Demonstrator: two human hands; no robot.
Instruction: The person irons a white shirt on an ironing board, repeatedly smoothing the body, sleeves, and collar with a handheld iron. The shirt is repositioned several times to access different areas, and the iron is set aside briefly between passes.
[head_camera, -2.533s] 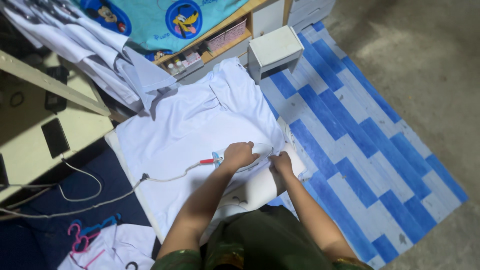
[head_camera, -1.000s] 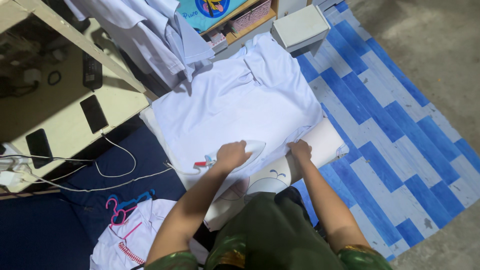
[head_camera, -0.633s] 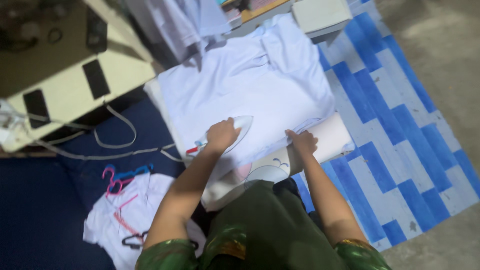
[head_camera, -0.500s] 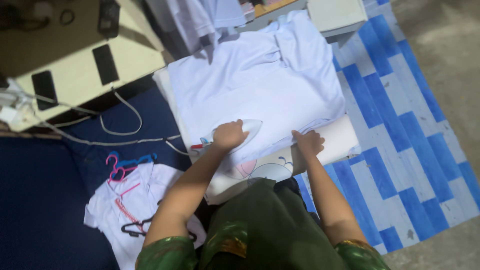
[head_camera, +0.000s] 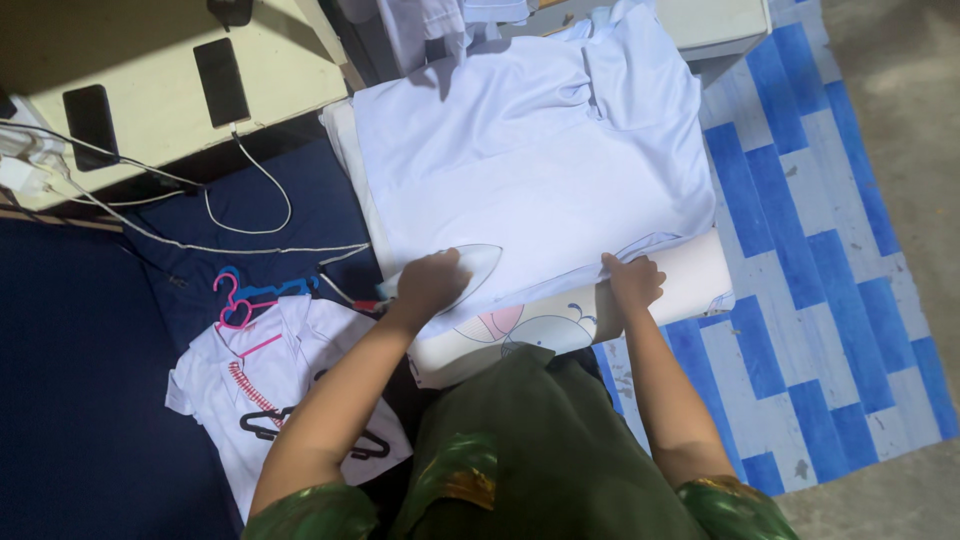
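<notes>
Iron (head_camera: 470, 268) at frame centre was gripped by left hand (head_camera: 430, 283); right hand (head_camera: 632, 281) pinched white shirt (head_camera: 540, 160) hem.

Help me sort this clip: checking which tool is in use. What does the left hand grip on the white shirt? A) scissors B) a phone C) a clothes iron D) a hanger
C: the left hand grips a white clothes iron pressed on the white shirt; the right hand holds the shirt's edge.

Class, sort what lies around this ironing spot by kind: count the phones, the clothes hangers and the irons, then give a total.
Phones: 2
Clothes hangers: 3, pink, blue, black
Irons: 1, under the left hand
Total: 6
</notes>
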